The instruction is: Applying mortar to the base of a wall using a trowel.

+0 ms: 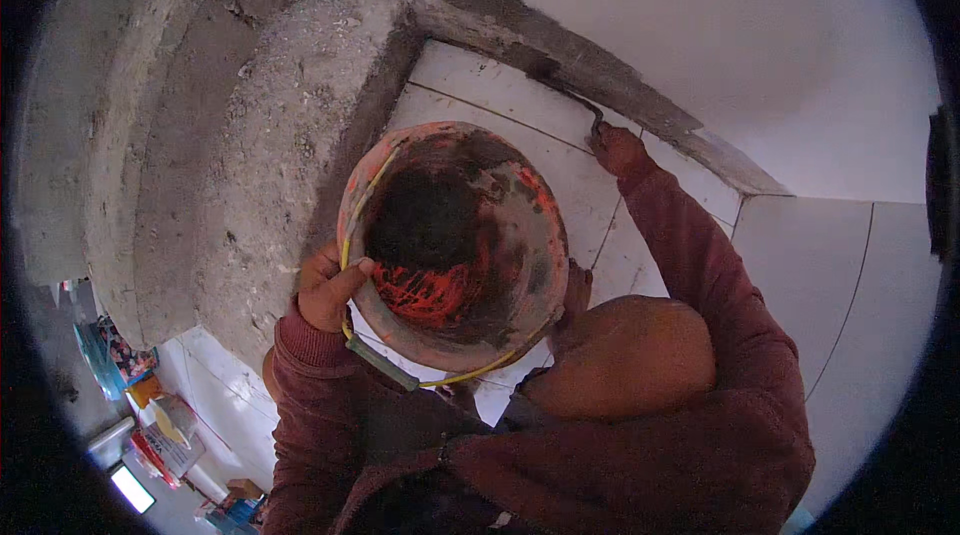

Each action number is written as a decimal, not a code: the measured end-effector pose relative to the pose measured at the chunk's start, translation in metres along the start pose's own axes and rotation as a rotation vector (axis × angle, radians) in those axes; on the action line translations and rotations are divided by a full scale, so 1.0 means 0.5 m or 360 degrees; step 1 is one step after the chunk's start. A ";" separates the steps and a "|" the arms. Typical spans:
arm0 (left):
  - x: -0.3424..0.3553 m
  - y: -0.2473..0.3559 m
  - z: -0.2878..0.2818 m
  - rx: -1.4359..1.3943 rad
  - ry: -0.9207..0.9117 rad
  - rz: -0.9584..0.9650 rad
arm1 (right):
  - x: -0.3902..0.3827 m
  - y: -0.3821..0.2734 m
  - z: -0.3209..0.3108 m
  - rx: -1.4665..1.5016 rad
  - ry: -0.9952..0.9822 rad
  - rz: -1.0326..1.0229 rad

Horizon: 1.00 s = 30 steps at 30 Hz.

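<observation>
My left hand is closed on the rim of a stained round bucket, orange-red inside, with dark grey material in it. The bucket's yellow handle, with a grey-green grip, hangs along that side. At the upper right, my right hand is closed on a tool, likely a trowel, with a bent metal neck. Its thin dark blade lies along the rough grey strip at the wall's base, just above white floor tiles; its tip is hard to make out.
Rough concrete steps rise on the left. A pale wall runs across the upper right, above further tiles. My bent knee is below the bucket's right side. Several boxes and packages lie at the lower left.
</observation>
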<state>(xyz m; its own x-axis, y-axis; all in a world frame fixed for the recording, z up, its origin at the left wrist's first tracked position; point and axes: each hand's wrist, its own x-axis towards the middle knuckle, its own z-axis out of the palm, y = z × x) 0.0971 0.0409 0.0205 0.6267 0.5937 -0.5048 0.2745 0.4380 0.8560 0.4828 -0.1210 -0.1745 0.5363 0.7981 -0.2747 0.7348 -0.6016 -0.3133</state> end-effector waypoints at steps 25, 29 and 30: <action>0.027 -0.007 0.004 0.0125 0.0039 -0.0004 | 0.060 -0.108 -0.061 -0.0126 -0.0159 -0.0073; 0.029 -0.017 0.004 -0.0012 0.0033 0.0027 | 0.040 -0.118 -0.074 -0.0054 0.0090 -0.0269; 0.029 -0.010 0.011 -0.0003 0.0049 0.0027 | 0.039 -0.117 -0.075 -0.0096 0.0013 -0.0197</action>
<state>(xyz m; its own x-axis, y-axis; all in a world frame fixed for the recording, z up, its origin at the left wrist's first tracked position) 0.1088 0.0438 0.0092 0.6086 0.6213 -0.4936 0.2628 0.4292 0.8641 0.4658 -0.0691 -0.1273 0.4430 0.8665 -0.2301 0.8191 -0.4955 -0.2892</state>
